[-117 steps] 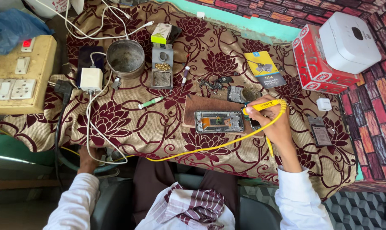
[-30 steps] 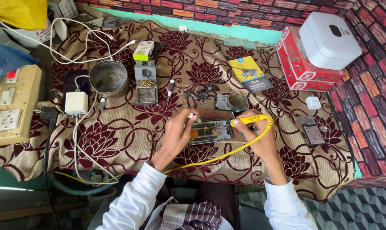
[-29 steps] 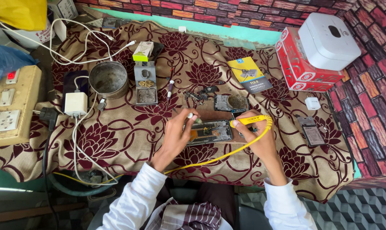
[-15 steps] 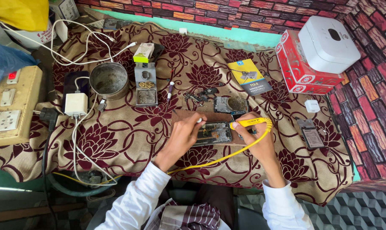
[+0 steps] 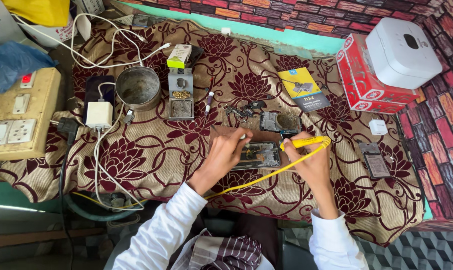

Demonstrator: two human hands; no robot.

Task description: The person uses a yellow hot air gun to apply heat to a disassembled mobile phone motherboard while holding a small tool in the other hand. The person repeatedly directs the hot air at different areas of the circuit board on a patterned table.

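Pinching a yellow iron [image 5: 306, 142], the right hand [image 5: 309, 162] works the opened phone [image 5: 259, 155]. Left hand [image 5: 225, 152] fingers pinch something small at its edge. Phone looks fragile; best held by its rim.

Hands [image 5: 266, 157] over opened phone [image 5: 259, 155]

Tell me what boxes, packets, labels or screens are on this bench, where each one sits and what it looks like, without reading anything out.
Red and white cardboard box: far right, against the brick-pattern wall, under a white plastic device.
Yellow and blue flat packet: centre back, lying on the floral cloth.
Small green and white carton: back left of centre, above a grey metal stand.
Opened phone: centre, between left hand and right hand, insides showing.
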